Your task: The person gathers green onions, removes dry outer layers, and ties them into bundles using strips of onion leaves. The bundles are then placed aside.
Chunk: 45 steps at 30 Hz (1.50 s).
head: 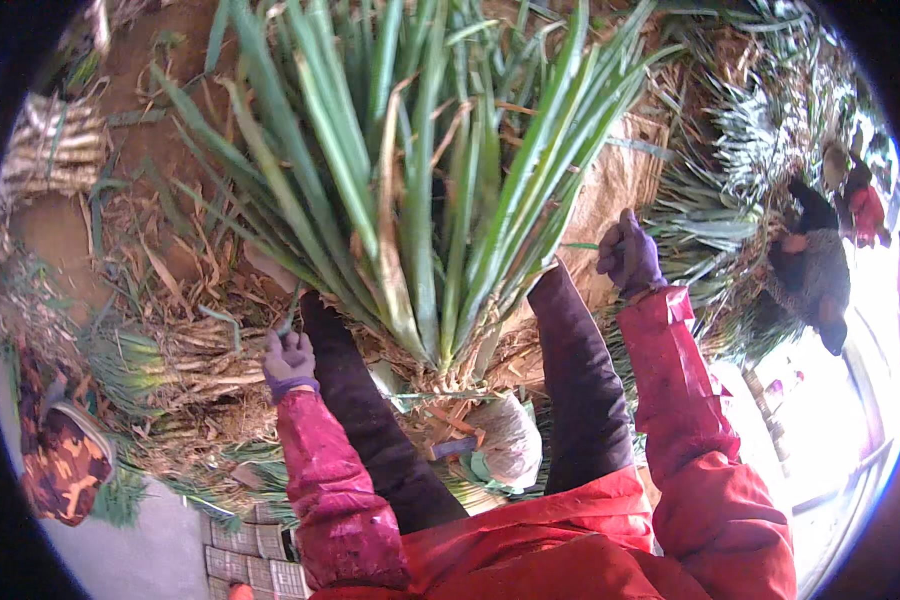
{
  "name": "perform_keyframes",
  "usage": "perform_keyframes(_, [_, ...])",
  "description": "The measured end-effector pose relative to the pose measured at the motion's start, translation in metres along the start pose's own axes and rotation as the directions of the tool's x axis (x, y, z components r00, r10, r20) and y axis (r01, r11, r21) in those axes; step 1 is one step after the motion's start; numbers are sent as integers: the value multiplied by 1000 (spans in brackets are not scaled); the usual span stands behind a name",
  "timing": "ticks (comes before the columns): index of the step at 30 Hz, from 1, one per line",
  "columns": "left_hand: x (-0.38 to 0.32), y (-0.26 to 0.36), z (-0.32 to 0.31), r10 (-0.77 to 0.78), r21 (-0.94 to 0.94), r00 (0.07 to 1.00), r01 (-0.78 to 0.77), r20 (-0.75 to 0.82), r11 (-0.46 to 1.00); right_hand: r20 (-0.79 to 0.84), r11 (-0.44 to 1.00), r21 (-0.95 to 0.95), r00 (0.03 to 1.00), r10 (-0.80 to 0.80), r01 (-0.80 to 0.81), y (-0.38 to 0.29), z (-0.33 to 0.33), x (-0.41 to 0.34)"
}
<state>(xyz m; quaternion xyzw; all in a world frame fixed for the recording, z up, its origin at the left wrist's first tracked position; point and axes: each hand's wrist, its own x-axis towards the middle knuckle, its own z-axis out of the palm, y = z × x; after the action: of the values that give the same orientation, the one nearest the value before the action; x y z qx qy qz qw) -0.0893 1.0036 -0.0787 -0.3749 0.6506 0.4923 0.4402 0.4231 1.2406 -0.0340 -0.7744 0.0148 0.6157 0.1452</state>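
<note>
A large bunch of Welsh onions (420,247) stands between my knees, its green leaves fanning away from me and its root ends towards me. My left hand (290,361), in a purple glove, is at the left knee with the fingers curled on a thin green strand (292,309). Right of the bunch, my right hand (631,259), also gloved, makes a fist beyond the right knee. Another bit of green strand (581,245) runs from the leaves to this fist. Whether both bits are one piece is hidden by the leaves.
Tied onion bundles (217,367) lie at the left, with more pale stalks (60,142) farther off. Dry leaves (172,262) litter the ground. A white bulging bag (504,442) sits between my thighs. At right are onion heaps (720,210) and another person (810,270).
</note>
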Motion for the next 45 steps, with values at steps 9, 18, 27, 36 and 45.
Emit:
perform_keyframes(9, [0,-43,16,27,45,982,-19,-189,999,212,853,-352,921,-328,385,-39,-28,-28])
perform_keyframes(18, [-83,-5,70,310,378,939,-345,150,859,263,868,-392,942,-210,303,7,-2,-78])
perform_keyframes(27, [-121,0,108,735,558,596,-747,324,360,327,847,-481,943,-67,227,-10,9,-110])
perform_keyframes(36, [-226,-80,164,218,740,770,-637,599,216,438,902,-381,899,-18,204,-21,-36,-58])
perform_keyframes(45, [-222,-63,152,-214,481,642,-719,736,-501,379,498,-804,925,7,325,29,-22,-108])
